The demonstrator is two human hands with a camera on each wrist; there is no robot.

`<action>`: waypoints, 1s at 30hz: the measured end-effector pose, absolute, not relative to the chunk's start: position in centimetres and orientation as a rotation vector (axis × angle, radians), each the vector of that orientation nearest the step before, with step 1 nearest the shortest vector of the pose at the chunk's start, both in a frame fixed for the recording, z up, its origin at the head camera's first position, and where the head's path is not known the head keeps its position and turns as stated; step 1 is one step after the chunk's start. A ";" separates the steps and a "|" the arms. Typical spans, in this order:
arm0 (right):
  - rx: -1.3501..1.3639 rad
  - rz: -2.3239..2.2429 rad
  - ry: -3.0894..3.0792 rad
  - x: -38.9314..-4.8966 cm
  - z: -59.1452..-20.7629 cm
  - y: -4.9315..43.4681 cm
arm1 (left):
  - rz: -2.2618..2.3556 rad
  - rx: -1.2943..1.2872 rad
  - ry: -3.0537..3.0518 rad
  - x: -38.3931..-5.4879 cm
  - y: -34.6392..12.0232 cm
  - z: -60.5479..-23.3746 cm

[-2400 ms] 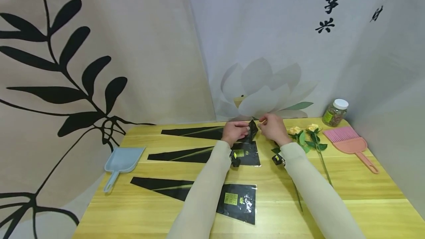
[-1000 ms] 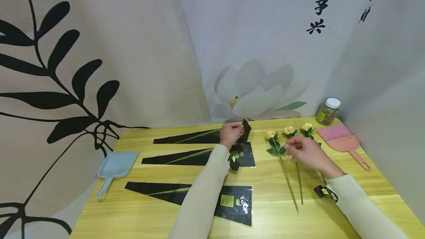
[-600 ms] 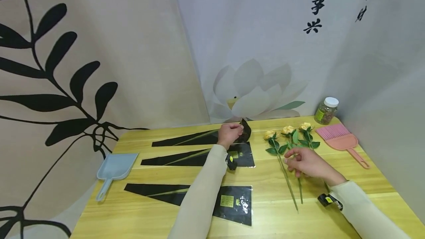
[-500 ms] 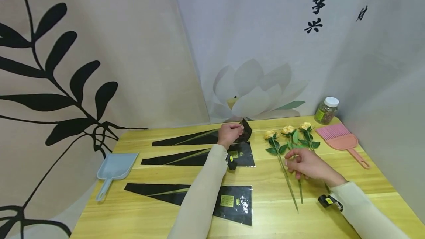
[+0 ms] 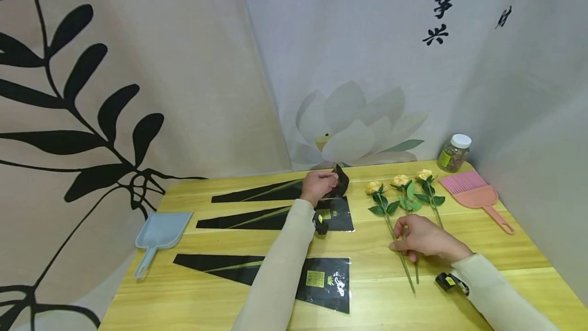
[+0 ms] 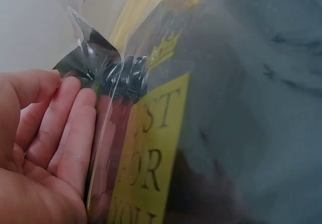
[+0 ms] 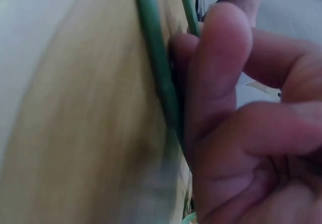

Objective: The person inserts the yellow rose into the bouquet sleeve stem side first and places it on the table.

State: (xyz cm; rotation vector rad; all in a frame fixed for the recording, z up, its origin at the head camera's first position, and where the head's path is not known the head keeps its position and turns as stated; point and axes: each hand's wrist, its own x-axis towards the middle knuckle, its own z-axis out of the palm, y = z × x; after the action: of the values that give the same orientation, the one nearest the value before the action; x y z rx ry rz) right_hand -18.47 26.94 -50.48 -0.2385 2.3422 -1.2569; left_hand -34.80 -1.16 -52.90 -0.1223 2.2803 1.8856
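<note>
Head view: left hand [image 5: 318,186] pinching black sleeve [image 5: 341,182], right hand [image 5: 424,239] fingers curled on rose stem [image 5: 403,262].

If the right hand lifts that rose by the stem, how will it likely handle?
Probably light: the stem is thin next to the right hand. It may be top-heavy, since the bloom and leaves sit at the far end. The round stem lying flat on the table could roll under the fingers.
</note>
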 end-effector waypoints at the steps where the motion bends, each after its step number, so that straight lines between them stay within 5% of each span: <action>1: -0.240 -1.254 2.346 -18.4 -50.4 26.9 | 1.888 -0.125 2.270 -34.8 -1.2 -52.9; 30: -0.021 -1.717 2.550 -26.0 -47.2 23.7 | 1.801 0.031 2.379 -34.6 -1.7 -53.3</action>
State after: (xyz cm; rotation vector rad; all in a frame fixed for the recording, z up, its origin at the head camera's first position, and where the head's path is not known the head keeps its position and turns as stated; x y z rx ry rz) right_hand -25.95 23.71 -47.25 -0.0210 2.5496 -1.7170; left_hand -34.61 -1.68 -53.26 0.0308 2.3790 1.8013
